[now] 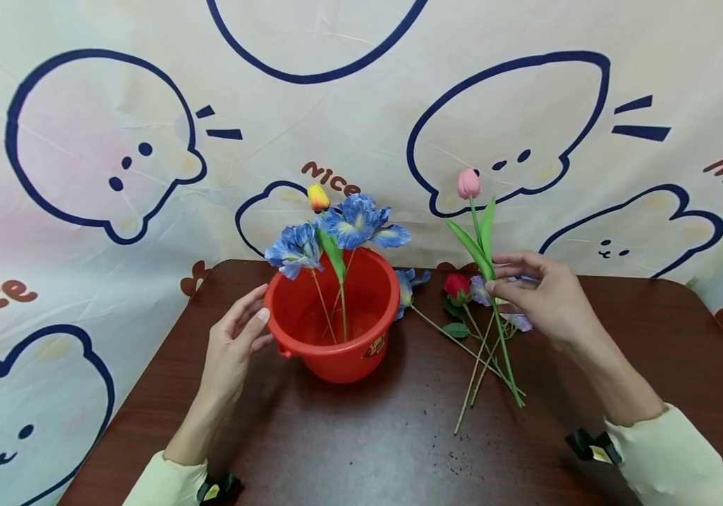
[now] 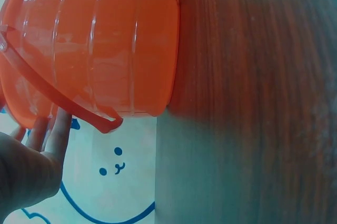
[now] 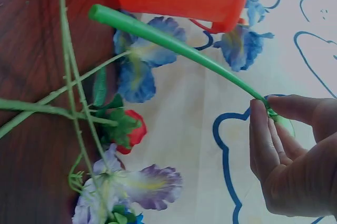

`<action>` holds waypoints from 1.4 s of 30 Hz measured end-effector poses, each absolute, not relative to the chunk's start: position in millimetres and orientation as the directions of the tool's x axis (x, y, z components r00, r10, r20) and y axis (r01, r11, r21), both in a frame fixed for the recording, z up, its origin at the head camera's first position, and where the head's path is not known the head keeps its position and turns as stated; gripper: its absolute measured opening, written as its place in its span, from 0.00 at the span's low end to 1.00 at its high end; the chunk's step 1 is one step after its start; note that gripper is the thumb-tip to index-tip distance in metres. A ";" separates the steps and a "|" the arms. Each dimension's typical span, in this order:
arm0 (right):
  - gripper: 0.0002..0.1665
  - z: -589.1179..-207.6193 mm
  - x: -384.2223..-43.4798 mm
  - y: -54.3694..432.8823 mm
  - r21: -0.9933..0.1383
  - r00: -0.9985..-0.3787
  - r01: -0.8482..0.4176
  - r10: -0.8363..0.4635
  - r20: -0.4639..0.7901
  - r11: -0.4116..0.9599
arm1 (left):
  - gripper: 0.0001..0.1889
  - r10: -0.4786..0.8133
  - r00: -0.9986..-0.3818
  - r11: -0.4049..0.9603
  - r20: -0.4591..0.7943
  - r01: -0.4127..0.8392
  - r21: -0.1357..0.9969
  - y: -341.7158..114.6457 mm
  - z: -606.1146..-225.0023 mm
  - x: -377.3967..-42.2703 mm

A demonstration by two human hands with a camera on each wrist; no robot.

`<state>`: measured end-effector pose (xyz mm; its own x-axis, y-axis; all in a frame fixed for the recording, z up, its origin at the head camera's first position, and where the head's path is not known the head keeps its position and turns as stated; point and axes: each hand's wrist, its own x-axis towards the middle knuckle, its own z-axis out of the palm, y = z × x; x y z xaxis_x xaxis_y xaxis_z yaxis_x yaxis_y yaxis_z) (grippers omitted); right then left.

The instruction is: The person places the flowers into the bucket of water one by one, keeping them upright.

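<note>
My right hand (image 1: pixel 547 299) pinches a pink tulip (image 1: pixel 469 183) by its green stem, just below the leaves, holding it upright above the table. In the right wrist view, the stem (image 3: pixel 179 47) slants away from the pinching fingertips. My left hand (image 1: pixel 235 337) rests against the outer left side of a red bucket (image 1: pixel 348 362) near its rim, fingers fairly straight. Inside the bucket stand two blue irises (image 1: pixel 357 221) and a yellow-orange tulip (image 1: pixel 318 198). The left wrist view shows the bucket's handle (image 2: pixel 63 95) hanging down beside the fingers.
Right of the bucket lie a red rose (image 1: pixel 457 287), a blue iris (image 1: pixel 405 289) and pale purple flowers (image 1: pixel 516 322), their stems crossing toward the front. Small dark crumbs dot the brown table (image 1: pixel 399 436). A cartoon-printed cloth (image 1: pixel 336 119) hangs behind the table.
</note>
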<state>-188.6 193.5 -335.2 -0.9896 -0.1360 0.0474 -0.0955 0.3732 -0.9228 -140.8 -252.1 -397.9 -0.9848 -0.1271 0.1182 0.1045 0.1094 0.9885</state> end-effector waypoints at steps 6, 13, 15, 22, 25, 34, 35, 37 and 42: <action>0.29 -327.6 -188.5 191.2 -0.931 -0.985 -0.148 -0.134 0.108 0.334 | 0.26 -0.123 -0.986 0.117 0.115 0.101 0.988 -251.7 -397.8 -141.8; 0.28 -318.0 -192.2 181.4 -0.932 -0.977 -0.198 -0.142 0.162 0.304 | 0.26 -0.128 -0.986 0.108 0.106 0.092 0.990 -251.9 -397.3 -141.1; 0.28 -314.6 -194.1 176.8 -0.932 -0.974 -0.212 -0.146 0.175 0.294 | 0.26 -0.129 -0.986 0.104 0.102 0.089 0.991 -251.9 -397.3 -140.8; 0.27 -302.0 -201.7 155.8 -0.928 -0.958 -0.265 -0.184 0.221 0.263 | 0.27 -0.130 -0.987 0.098 0.098 0.086 0.992 -252.1 -397.5 -140.7; 0.26 -295.9 -206.0 144.5 -0.928 -0.952 -0.272 -0.209 0.222 0.253 | 0.27 -0.129 -0.986 0.104 0.103 0.090 0.991 -252.1 -397.6 -141.1; 0.26 -281.1 -221.7 106.6 -0.925 -0.932 -0.281 -0.303 0.199 0.255 | 0.27 -0.130 -0.987 0.119 0.090 0.075 0.990 -251.4 -397.0 -141.6; 0.25 -279.2 -222.9 102.3 -0.924 -0.928 -0.286 -0.312 0.202 0.253 | 0.28 -0.129 -0.988 0.117 0.089 0.074 0.990 -251.3 -396.9 -141.6; 0.25 -274.6 -224.9 93.6 -0.921 -0.921 -0.299 -0.329 0.209 0.251 | 0.28 -0.128 -0.988 0.113 0.086 0.072 0.991 -251.2 -396.7 -141.5; 0.25 -262.0 -229.0 72.3 -0.910 -0.903 -0.334 -0.360 0.235 0.245 | 0.28 -0.131 -0.987 0.111 0.089 0.074 0.991 -251.4 -396.8 -141.1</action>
